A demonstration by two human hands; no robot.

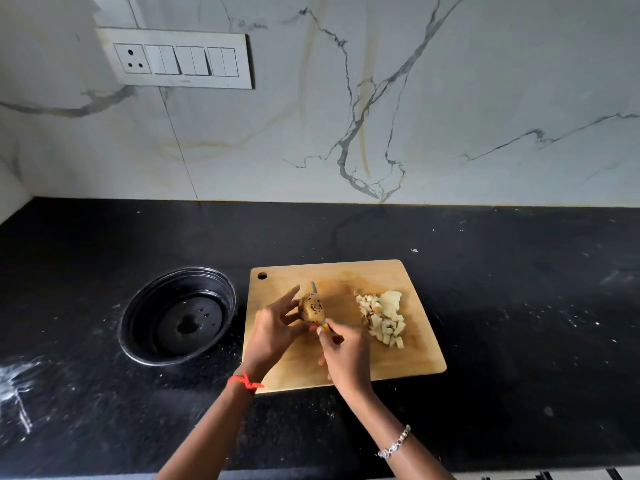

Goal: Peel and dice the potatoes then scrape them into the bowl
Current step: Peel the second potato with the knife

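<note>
A wooden cutting board (408, 355) lies on the black counter. Over its middle my left hand (273, 332) holds a brown, dark-spotted unpeeled potato (311, 309) by its left side. My right hand (344, 355) grips a yellow-handled peeler (325, 324); its metal tip shows above the potato, behind it. A heap of pale diced potato (384, 318) sits on the right half of the board. A dark round bowl (138, 317), with no potato in it, stands on the counter just left of the board.
The black speckled counter (519, 306) runs wide on both sides, with white specks and smears at the far left. Behind it rises a marble-patterned wall with a switch panel (180, 58) at the upper left.
</note>
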